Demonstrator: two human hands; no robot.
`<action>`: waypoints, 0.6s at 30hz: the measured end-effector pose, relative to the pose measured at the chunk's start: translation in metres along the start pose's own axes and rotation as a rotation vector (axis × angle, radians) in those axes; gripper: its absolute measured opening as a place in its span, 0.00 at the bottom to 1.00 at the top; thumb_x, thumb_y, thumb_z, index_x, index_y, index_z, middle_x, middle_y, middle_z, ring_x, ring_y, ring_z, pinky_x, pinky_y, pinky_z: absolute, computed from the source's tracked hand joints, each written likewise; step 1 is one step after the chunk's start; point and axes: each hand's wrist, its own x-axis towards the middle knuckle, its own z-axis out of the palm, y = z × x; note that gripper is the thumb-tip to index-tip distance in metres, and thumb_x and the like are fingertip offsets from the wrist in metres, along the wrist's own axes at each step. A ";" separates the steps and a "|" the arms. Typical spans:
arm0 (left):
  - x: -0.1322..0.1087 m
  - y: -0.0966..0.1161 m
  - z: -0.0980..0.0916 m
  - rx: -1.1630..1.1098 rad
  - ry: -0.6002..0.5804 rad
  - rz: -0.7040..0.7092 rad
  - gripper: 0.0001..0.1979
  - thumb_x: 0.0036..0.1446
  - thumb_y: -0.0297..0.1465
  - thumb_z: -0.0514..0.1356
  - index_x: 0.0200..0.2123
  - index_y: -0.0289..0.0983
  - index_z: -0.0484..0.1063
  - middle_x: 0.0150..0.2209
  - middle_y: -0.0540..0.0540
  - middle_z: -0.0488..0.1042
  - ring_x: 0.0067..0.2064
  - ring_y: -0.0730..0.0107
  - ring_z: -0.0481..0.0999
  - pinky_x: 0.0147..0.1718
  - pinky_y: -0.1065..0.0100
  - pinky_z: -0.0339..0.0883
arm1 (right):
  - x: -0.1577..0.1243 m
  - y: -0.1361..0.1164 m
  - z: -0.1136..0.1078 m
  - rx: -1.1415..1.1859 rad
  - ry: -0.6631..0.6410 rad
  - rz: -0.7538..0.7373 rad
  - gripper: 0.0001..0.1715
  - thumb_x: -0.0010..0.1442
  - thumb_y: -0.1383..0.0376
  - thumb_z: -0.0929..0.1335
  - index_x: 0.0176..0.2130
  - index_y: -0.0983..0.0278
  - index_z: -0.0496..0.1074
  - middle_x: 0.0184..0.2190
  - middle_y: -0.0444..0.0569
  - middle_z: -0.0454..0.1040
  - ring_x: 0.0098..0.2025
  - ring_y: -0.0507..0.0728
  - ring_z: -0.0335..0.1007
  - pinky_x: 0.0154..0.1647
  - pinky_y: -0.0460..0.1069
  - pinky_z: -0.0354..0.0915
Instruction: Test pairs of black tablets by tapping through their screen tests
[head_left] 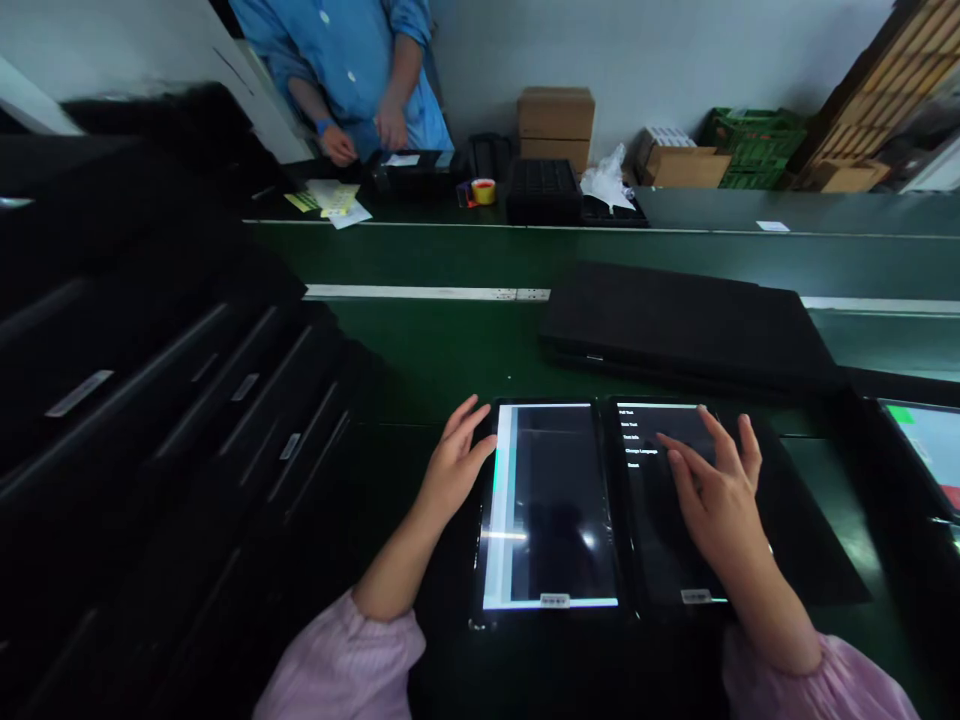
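Two tablets lie side by side on the green bench in front of me. The left tablet [562, 500] shows a dark screen with a pale band down its left side and a barcode label at the bottom. My left hand [454, 460] is at its upper left edge, fingers apart, thumb over the border. On the right tablet [660, 530] a short white text menu stands on black, with another label below. Over its screen hovers my right hand [720, 480], index finger pointing at the menu and the other fingers spread. Whether that fingertip touches the glass, I cannot tell.
Stacked black trays [187, 400] with labels rise on the left. A black foam-like slab [682, 320] lies behind the tablets. Another lit tablet [926, 440] is at the right edge. Across the bench, a person in blue [352, 70] handles a dark box near yellow tape [484, 191] and cartons [555, 120].
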 end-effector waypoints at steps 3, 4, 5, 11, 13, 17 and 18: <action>0.020 0.000 0.004 0.044 -0.034 -0.003 0.26 0.63 0.37 0.62 0.64 0.43 0.76 0.78 0.41 0.58 0.78 0.50 0.57 0.75 0.49 0.52 | -0.001 0.000 0.002 0.024 -0.008 0.002 0.24 0.77 0.54 0.61 0.51 0.58 0.84 0.72 0.57 0.64 0.80 0.76 0.43 0.75 0.82 0.48; 0.024 0.000 0.004 0.051 -0.044 -0.006 0.27 0.62 0.36 0.62 0.65 0.43 0.76 0.79 0.41 0.58 0.78 0.50 0.57 0.75 0.50 0.52 | -0.002 0.000 0.002 0.025 -0.019 0.000 0.25 0.77 0.54 0.61 0.51 0.59 0.84 0.73 0.57 0.63 0.79 0.76 0.46 0.75 0.82 0.47; 0.028 -0.001 0.004 0.056 -0.055 -0.008 0.28 0.62 0.35 0.62 0.65 0.42 0.75 0.79 0.40 0.57 0.79 0.50 0.56 0.75 0.52 0.53 | -0.002 0.000 0.002 0.025 -0.029 -0.001 0.25 0.77 0.53 0.61 0.50 0.59 0.84 0.73 0.58 0.64 0.78 0.76 0.49 0.75 0.82 0.47; 0.029 -0.004 0.000 0.075 -0.132 -0.007 0.35 0.58 0.34 0.65 0.69 0.35 0.71 0.80 0.34 0.51 0.79 0.47 0.54 0.75 0.52 0.53 | 0.000 -0.001 -0.009 0.067 0.054 0.047 0.24 0.76 0.54 0.62 0.49 0.59 0.85 0.66 0.57 0.73 0.79 0.77 0.47 0.73 0.78 0.56; 0.029 -0.005 -0.001 0.082 -0.149 0.004 0.38 0.56 0.34 0.67 0.70 0.35 0.70 0.81 0.34 0.50 0.79 0.45 0.53 0.75 0.50 0.51 | 0.000 -0.003 -0.016 0.072 0.078 0.064 0.22 0.76 0.55 0.62 0.49 0.59 0.84 0.64 0.58 0.75 0.77 0.77 0.52 0.72 0.76 0.58; 0.031 -0.006 -0.003 0.076 -0.167 0.016 0.40 0.54 0.34 0.68 0.71 0.37 0.69 0.81 0.36 0.48 0.79 0.45 0.53 0.75 0.49 0.50 | 0.001 0.000 -0.034 0.086 0.093 0.091 0.23 0.76 0.55 0.62 0.49 0.60 0.84 0.62 0.60 0.77 0.75 0.78 0.58 0.71 0.77 0.60; 0.031 -0.006 -0.003 0.068 -0.173 0.014 0.40 0.55 0.35 0.68 0.71 0.38 0.69 0.81 0.37 0.47 0.79 0.45 0.53 0.75 0.49 0.51 | 0.002 0.002 -0.039 0.093 0.100 0.100 0.23 0.76 0.55 0.62 0.50 0.60 0.85 0.62 0.60 0.77 0.74 0.77 0.59 0.71 0.77 0.60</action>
